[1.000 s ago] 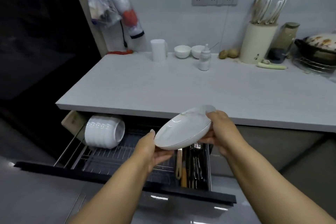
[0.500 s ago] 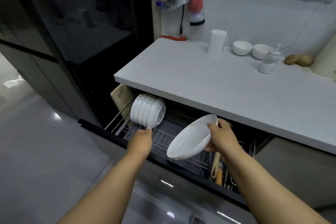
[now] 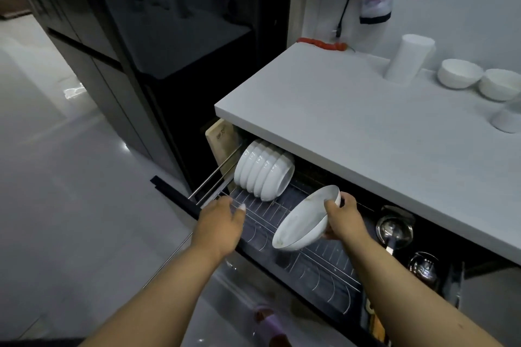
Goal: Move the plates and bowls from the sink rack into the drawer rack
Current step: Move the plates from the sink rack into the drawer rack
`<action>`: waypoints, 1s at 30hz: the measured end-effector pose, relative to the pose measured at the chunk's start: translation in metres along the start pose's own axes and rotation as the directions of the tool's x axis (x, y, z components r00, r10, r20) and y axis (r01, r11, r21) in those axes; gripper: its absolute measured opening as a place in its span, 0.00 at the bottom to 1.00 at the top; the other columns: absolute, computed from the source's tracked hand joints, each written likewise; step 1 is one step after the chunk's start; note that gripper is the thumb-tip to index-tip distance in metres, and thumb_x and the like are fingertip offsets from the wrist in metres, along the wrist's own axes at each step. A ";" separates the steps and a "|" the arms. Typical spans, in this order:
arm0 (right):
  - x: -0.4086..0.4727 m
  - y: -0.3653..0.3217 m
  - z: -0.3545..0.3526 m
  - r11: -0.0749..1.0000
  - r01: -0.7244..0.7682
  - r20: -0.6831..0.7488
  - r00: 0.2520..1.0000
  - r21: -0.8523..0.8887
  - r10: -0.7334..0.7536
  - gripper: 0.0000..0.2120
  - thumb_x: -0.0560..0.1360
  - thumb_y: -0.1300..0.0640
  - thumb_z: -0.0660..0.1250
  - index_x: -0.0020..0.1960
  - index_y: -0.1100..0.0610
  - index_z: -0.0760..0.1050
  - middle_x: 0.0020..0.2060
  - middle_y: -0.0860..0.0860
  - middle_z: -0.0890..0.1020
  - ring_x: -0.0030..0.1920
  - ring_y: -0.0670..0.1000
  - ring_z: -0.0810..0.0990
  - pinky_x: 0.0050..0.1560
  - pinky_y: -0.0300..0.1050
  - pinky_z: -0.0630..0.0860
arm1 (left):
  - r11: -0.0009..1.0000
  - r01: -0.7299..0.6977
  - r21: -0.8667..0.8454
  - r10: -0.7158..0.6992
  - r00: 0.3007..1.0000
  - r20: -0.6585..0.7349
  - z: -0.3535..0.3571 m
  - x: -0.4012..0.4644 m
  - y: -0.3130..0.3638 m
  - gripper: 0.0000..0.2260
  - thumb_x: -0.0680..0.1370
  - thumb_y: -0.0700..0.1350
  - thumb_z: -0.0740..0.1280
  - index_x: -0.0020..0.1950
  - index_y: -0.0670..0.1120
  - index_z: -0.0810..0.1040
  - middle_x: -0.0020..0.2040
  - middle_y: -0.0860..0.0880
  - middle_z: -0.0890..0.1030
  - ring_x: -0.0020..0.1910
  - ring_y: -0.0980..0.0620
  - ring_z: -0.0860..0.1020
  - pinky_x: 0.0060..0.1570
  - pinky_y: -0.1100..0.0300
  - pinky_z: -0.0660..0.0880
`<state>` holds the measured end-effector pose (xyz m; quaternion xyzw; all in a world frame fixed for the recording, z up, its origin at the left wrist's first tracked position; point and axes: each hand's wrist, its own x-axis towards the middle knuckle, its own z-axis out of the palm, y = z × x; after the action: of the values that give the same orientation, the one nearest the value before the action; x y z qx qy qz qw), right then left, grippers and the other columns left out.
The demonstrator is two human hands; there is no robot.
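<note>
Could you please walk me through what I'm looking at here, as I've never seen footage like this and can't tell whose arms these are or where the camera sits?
There is no machine here: a person wears one wide-angle camera on the head, looking forward and down, so the two bare arms are their own. The right hand grips a white dish by its rim, tilted above the wire rack of a pulled-out drawer under the counter. The left hand holds nothing; its fingers are straight, reaching over the rack's front left corner. At the rack's far end a row of white bowls stands on edge, with a wooden board behind them. To the right of the rack, ladles lie in a side compartment. On the counter stand a white cup and two small bowls.
</note>
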<state>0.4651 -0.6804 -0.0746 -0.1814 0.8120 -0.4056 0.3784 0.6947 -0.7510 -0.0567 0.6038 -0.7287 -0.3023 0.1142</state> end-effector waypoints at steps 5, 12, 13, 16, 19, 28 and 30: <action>0.040 -0.009 0.030 0.997 -0.008 0.043 0.999 -0.079 0.012 0.26 0.75 0.52 0.60 0.72 0.51 0.59 0.53 0.53 0.76 0.49 0.61 0.80 0.41 0.60 0.82 | 0.945 -0.148 0.293 0.126 0.988 0.092 0.020 0.038 -0.006 0.26 0.81 0.57 0.53 0.75 0.45 0.59 0.75 0.47 0.62 0.75 0.48 0.57 0.75 0.50 0.50; 0.093 -0.016 0.057 0.982 0.005 0.045 0.999 -0.188 0.003 0.27 0.75 0.49 0.61 0.72 0.51 0.58 0.57 0.57 0.77 0.51 0.60 0.78 0.51 0.62 0.79 | 0.894 -0.144 0.424 0.086 0.984 0.153 0.051 0.072 -0.024 0.30 0.81 0.60 0.49 0.77 0.45 0.53 0.78 0.46 0.55 0.77 0.48 0.48 0.75 0.49 0.39; 0.100 -0.017 0.059 0.979 0.010 0.042 0.999 -0.204 -0.001 0.27 0.76 0.50 0.60 0.72 0.53 0.58 0.57 0.57 0.77 0.52 0.60 0.78 0.52 0.61 0.78 | 0.877 -0.149 0.458 0.076 0.982 0.175 0.054 0.073 -0.027 0.30 0.81 0.61 0.48 0.78 0.45 0.51 0.78 0.46 0.54 0.77 0.48 0.47 0.75 0.49 0.39; 0.117 -0.021 0.066 0.963 0.012 0.037 0.999 -0.270 -0.002 0.26 0.77 0.50 0.59 0.72 0.57 0.58 0.60 0.59 0.77 0.56 0.62 0.77 0.56 0.54 0.76 | 0.794 -0.225 0.565 0.111 0.967 0.229 0.057 0.073 -0.031 0.33 0.78 0.63 0.39 0.78 0.44 0.48 0.78 0.44 0.52 0.78 0.47 0.45 0.75 0.46 0.39; 0.134 -0.025 0.073 0.932 0.018 0.037 0.999 -0.361 -0.005 0.26 0.78 0.51 0.59 0.72 0.60 0.59 0.63 0.61 0.75 0.61 0.63 0.74 0.55 0.48 0.70 | 0.752 -0.295 0.589 0.153 0.948 0.280 0.058 0.077 -0.033 0.38 0.74 0.64 0.32 0.78 0.43 0.44 0.79 0.44 0.49 0.77 0.46 0.42 0.74 0.45 0.38; 0.155 -0.039 0.094 0.862 0.000 0.035 0.999 -0.508 0.021 0.19 0.79 0.55 0.55 0.63 0.67 0.68 0.62 0.67 0.74 0.62 0.65 0.73 0.58 0.49 0.69 | 0.776 -0.313 0.548 0.173 0.941 0.292 0.058 0.080 -0.035 0.38 0.74 0.65 0.36 0.78 0.44 0.46 0.79 0.46 0.51 0.78 0.48 0.44 0.75 0.46 0.39; 0.157 -0.040 0.098 0.838 -0.006 0.048 0.998 -0.546 0.039 0.19 0.80 0.57 0.54 0.65 0.68 0.67 0.63 0.68 0.72 0.63 0.65 0.72 0.60 0.49 0.69 | 0.784 -0.309 0.539 0.166 0.940 0.297 0.059 0.080 -0.036 0.37 0.75 0.65 0.38 0.78 0.45 0.45 0.79 0.46 0.51 0.78 0.48 0.45 0.75 0.46 0.40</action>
<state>0.4375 -0.8501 -0.1532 -0.2837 0.8847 -0.1479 0.3390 0.6728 -0.8122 -0.1396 0.4726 -0.8645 -0.1185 -0.1236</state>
